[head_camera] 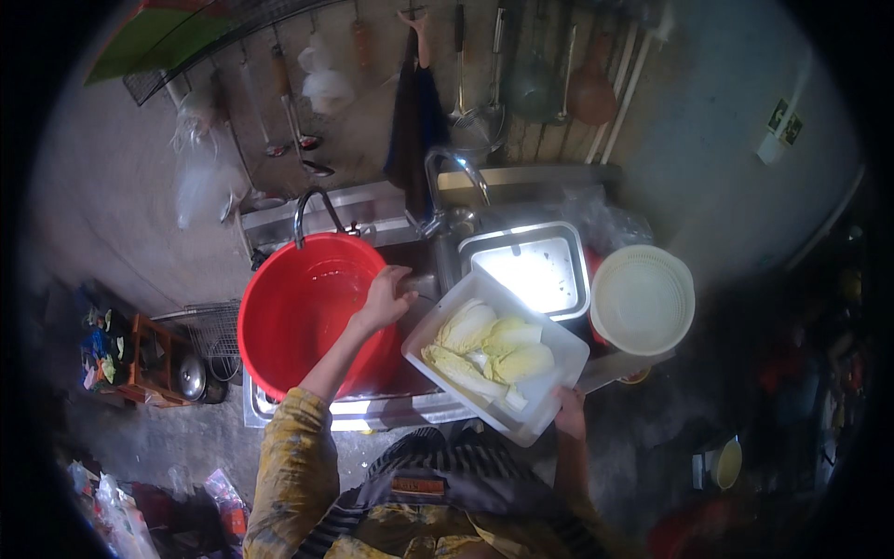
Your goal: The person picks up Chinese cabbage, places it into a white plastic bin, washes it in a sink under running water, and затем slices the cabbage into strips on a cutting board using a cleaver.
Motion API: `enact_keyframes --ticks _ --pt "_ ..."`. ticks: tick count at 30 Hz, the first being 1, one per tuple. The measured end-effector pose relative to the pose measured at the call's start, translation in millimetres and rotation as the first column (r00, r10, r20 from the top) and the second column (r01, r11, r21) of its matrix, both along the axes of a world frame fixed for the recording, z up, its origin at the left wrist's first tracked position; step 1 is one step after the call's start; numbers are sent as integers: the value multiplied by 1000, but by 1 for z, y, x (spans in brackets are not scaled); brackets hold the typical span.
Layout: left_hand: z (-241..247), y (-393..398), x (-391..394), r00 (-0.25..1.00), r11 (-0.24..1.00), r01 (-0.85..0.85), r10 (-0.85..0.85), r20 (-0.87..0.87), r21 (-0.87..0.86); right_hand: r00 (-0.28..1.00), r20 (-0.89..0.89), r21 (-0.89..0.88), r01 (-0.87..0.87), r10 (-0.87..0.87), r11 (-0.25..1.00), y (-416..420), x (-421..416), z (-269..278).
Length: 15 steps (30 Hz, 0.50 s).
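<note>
My right hand (570,412) grips the near right edge of a white plastic tub (545,412), which sits tilted over the sink's front. Several pale yellow-green pieces of napa cabbage (520,360) lie inside it. My left hand (385,299) is raised above the right rim of a large red plastic basin (300,314), fingers apart and holding nothing. The basin rests in the left of the sink and seems to have water in it. Behind the tub is a rectangular stainless steel pan (538,265) with small dark bits on its bright bottom.
A white plastic colander (644,300) stands right of the pan. Two faucets, a left one (318,202) and a taller one (454,168), rise behind the sink. Ladles (293,133), strainers (475,129) and a dark cloth (417,133) hang on the wall. A lidded metal pot (193,377) stands at left.
</note>
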<state>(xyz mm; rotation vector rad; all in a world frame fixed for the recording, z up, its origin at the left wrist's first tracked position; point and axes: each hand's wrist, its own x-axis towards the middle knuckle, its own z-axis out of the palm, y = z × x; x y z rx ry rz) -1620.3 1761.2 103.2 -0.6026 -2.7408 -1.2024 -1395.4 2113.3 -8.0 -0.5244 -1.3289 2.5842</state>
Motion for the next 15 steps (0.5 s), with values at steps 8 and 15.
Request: enact_keyframes --ticks 8,15 --pt "-79 32 -191 759 786 -508 215 614 352 946 253 131 174 -202 976 20 -33 -41" --pt "-194 -25 -322 629 540 -444 -381 678 715 889 215 440 281 -404 853 7 -37 -52"
